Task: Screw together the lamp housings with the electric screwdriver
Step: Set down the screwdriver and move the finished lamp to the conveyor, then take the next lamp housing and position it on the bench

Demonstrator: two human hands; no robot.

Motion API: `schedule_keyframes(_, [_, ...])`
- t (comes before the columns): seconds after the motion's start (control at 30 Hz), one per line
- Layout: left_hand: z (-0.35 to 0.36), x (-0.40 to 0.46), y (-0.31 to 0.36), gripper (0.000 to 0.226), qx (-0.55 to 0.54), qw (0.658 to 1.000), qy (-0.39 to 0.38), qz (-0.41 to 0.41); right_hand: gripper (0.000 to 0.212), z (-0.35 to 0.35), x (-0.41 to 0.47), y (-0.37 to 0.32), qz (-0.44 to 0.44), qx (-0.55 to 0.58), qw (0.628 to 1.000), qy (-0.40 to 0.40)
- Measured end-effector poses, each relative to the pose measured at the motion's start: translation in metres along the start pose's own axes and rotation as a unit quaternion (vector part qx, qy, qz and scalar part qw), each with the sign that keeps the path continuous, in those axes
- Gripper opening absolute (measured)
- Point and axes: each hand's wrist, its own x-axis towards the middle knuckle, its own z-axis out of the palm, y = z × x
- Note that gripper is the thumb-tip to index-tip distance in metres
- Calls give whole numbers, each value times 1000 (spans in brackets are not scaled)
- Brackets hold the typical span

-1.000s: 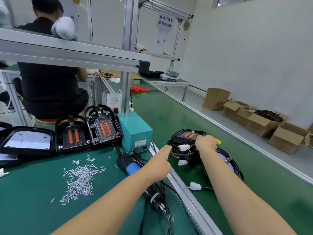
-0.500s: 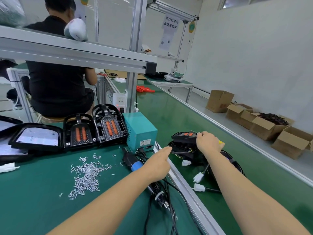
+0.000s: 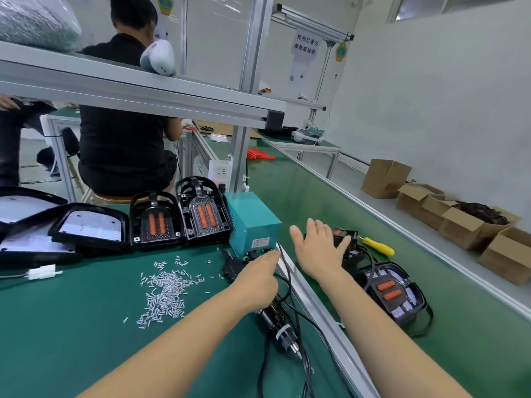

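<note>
Head view, all placed from the teal box [image 3: 254, 222]
Teal box: square metal case, matte, on the green felt-like bench [image 3: 57, 326], at its right edge.
Screwdriver [image 3: 274, 318]: black barrel lying on the bench just in front of the box, tip end nearest the camera, black cables trailing from it.
Left hand [image 3: 258, 278]: arm stretched forward, fingers curled down over the screwdriver's upper body, grasping it.
Right hand [image 3: 317, 251]: to the right of the box, above the conveyor, fingers straight and spread, palm down, released; whether it touches the housing beneath I cannot tell.
Housings on belt: two black plastic ones right of the box; one [image 3: 346, 239] under the right hand, one [image 3: 393, 297] nearer the camera with two orange bars and a clear lens.
Housings on bench: two [image 3: 156, 222] [image 3: 204, 214] left of the box, upright, ribbed black, two orange bars each.
Panels [image 3: 89, 226]: flat black frames with pale inserts, further left; count unclear.
Screws [image 3: 165, 291]: loose silvery heap, left and in front of the box.
Yellow-handled tool [image 3: 377, 246]: one, on the belt, right of the box.
</note>
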Motion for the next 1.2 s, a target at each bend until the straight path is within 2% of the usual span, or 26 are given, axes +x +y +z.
schedule_keyframes(0.27, [-29,-34,-36,58,40,995,83,-43,66,14,-40,-65,-95,32,994,-44])
schedule_keyframes(0.5, [-63,-80,-73,74,74,985,150,-49,69,30,-74,-126,-163,57,982,-78])
schedule_keyframes(0.73, [-95,-134,-111,74,72,970,217,-84,69,53,-111,-189,-232,76,963,-119])
schedule_keyframes(0.8, [-102,-148,-123,75,71,966,227,-103,75,59,-122,-206,-245,75,958,-131])
schedule_keyframes(0.9, [-111,-164,-141,80,75,959,238,-133,99,67,-138,-229,-260,80,951,-146])
schedule_keyframes(1.03, [-122,-183,-160,81,78,951,256,-155,69,80,-155,-249,-285,75,942,-163])
schedule_keyframes(1.2, [-137,-198,-184,81,110,942,272,-161,64,86,-169,-266,-311,60,933,-171])
